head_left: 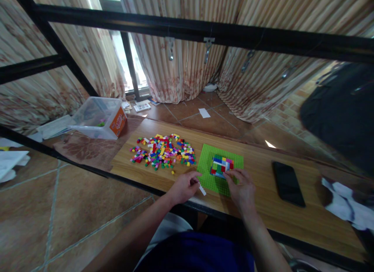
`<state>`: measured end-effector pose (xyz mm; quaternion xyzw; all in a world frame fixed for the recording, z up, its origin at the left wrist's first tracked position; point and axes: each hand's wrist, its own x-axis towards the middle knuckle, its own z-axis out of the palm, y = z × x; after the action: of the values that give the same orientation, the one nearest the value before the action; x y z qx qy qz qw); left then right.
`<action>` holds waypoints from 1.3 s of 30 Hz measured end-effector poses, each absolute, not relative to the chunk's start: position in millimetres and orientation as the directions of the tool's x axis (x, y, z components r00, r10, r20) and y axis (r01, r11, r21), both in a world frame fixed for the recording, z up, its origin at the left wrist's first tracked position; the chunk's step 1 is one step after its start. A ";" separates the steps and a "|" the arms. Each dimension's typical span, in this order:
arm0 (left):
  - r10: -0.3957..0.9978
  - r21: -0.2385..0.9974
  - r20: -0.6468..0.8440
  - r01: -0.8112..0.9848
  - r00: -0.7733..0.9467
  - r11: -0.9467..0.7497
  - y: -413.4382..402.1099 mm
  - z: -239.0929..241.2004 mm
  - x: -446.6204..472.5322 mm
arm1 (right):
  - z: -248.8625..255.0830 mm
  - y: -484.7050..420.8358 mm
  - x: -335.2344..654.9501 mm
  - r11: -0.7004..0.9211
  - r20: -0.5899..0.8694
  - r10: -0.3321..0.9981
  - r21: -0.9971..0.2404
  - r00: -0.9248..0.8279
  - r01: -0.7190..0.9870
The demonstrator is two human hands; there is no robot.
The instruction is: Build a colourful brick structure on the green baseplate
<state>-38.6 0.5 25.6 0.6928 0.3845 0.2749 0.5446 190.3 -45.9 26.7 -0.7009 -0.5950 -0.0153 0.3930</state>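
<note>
My left hand [184, 187] is at the front left corner of a green baseplate [204, 166], fingers curled. A long white toy brick [202, 189] sticks out from under those fingers. My right hand [242, 188] reaches over the baseplate from the right. Its thumb and fingertips come together at the front right part of a low multicoloured brick build [219, 163]. Whether a small brick sits between them is hidden. The build stands on the middle of the baseplate, with red, white, blue, green and yellow bricks showing.
A wide pile of loose bricks [163, 149] lies left of the baseplate on the wooden table [257, 163]. A black phone [288, 183] lies to the right. A clear plastic box [97, 118] stands beyond the table's left end. A black metal bar [187, 24] crosses the view above.
</note>
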 end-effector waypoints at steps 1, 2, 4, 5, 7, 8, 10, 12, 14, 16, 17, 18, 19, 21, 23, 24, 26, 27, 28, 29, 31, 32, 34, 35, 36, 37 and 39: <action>0.833 0.967 -0.038 0.232 0.552 -0.109 0.4 25.8 -38.5 | 25.8 -46.6 189.9 0.029 0.499 0.821 -0.523 0.278 0.852; 0.833 0.968 -0.039 0.229 0.553 -0.107 0.3 26.1 -38.5 | 24.7 -47.4 189.6 0.042 0.511 0.819 -0.506 0.260 0.861; 0.832 0.969 -0.041 0.224 0.553 -0.102 0.3 26.6 -38.4 | 22.6 -49.3 189.2 0.064 0.537 0.815 -0.458 0.218 0.887; 0.833 0.970 -0.042 0.223 0.552 -0.099 0.4 27.0 -38.3 | 21.6 -50.3 189.0 0.072 0.547 0.814 -0.430 0.196 0.900; 0.834 0.970 -0.047 0.225 0.550 -0.094 0.5 27.5 -38.2 | 20.2 -51.9 188.7 0.083 0.560 0.814 -0.374 0.154 0.924; 0.833 0.969 -0.050 0.228 0.550 -0.092 0.5 27.8 -38.1 | 19.7 -52.5 188.5 0.085 0.566 0.812 -0.349 0.138 0.933; 0.830 0.969 -0.056 0.231 0.556 -0.089 0.5 28.2 -38.0 | 19.2 -53.3 188.0 0.085 0.573 0.812 -0.310 0.115 0.947; 0.829 0.969 -0.059 0.232 0.556 -0.087 0.5 28.3 -37.9 | 18.9 -53.8 187.3 0.087 0.565 0.820 -0.289 0.096 0.953; 0.832 0.969 -0.058 0.231 0.552 -0.086 0.6 28.0 -37.9 | 18.7 -54.2 186.5 0.096 0.555 0.828 -0.285 0.082 0.954; 0.835 0.969 -0.057 0.231 0.547 -0.085 0.7 27.8 -37.8 | 19.0 -54.3 185.5 0.113 0.556 0.828 -0.294 0.074 0.949; 0.836 0.970 -0.058 0.230 0.545 -0.083 0.7 27.7 -37.8 | 19.4 -54.1 185.2 0.121 0.559 0.826 -0.300 0.071 0.946; 0.836 0.970 -0.060 0.229 0.545 -0.080 0.7 27.8 -37.8 | 20.0 -53.9 185.0 0.128 0.561 0.825 -0.307 0.071 0.943; 0.837 0.971 -0.061 0.225 0.544 -0.075 0.8 28.1 -37.9 | 20.9 -53.6 185.0 0.130 0.559 0.826 -0.317 0.074 0.939; 0.838 0.975 -0.060 0.210 0.543 -0.066 0.8 28.8 -38.2 | 23.4 -53.6 185.3 0.130 0.543 0.836 -0.340 0.081 0.931; 0.837 0.979 -0.053 0.194 0.544 -0.064 1.1 29.3 -38.8 | 25.9 -55.8 185.1 0.125 0.532 0.842 -0.357 0.092 0.926; 0.838 0.980 -0.049 0.189 0.544 -0.066 1.3 29.3 -39.2 | 26.9 -58.3 184.2 0.115 0.532 0.840 -0.365 0.106 0.924; 0.838 0.980 -0.041 0.184 0.544 -0.072 2.2 28.3 -40.0 | 27.9 -66.6 179.8 0.067 0.552 0.814 -0.400 0.182 0.914; 0.837 0.981 -0.038 0.182 0.545 -0.073 2.8 27.5 -40.3 | 27.9 -72.2 176.2 0.033 0.557 0.794 -0.438 0.242 0.899; 0.837 0.982 -0.036 0.176 0.547 -0.073 3.4 26.7 -40.6 | 27.7 -78.3 171.6 -0.001 0.553 0.774 -0.487 0.309 0.873; 0.835 0.983 -0.035 0.170 0.548 -0.070 4.0 25.9 -40.7 | 27.3 -84.6 166.2 -0.028 0.530 0.764 -0.543 0.369 0.839; 0.837 0.987 -0.036 0.153 0.546 -0.057 5.1 25.0 -40.7 | 26.6 -96.0 153.8 -0.056 0.445 0.783 -0.647 0.436 0.761; 0.839 0.988 -0.038 0.144 0.543 -0.049 5.4 25.1 -40.7 | 26.3 -100.4 147.1 -0.060 0.394 0.808 -0.684 0.438 0.727; 0.842 0.991 -0.042 0.128 0.537 -0.032 5.8 26.4 -40.7 | 26.5 -105.6 134.0 -0.061 0.303 0.862 -0.733 0.406 0.677; 0.842 0.993 -0.044 0.117 0.538 -0.024 5.8 27.4 -40.8 | 27.0 -106.4 128.0 -0.060 0.265 0.886 -0.749 0.381 0.660; 0.841 0.994 -0.043 0.105 0.539 -0.016 5.8 28.5 -41.1 | 27.8 -106.3 122.3 -0.059 0.233 0.905 -0.761 0.357 0.646; 0.839 0.996 -0.043 0.092 0.542 -0.009 5.7 29.4 -41.6 | 28.8 -105.3 117.2 -0.059 0.208 0.918 -0.770 0.337 0.636; 0.840 0.997 -0.043 0.071 0.541 0.005 5.7 30.5 -42.9 | 31.4 -101.8 108.6 -0.048 0.184 0.935 -0.780 0.303 0.624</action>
<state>-42.9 5.7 30.5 0.6309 0.3608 0.3151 0.6103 108.6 -101.8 31.4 -0.6982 -0.5585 0.1918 0.4048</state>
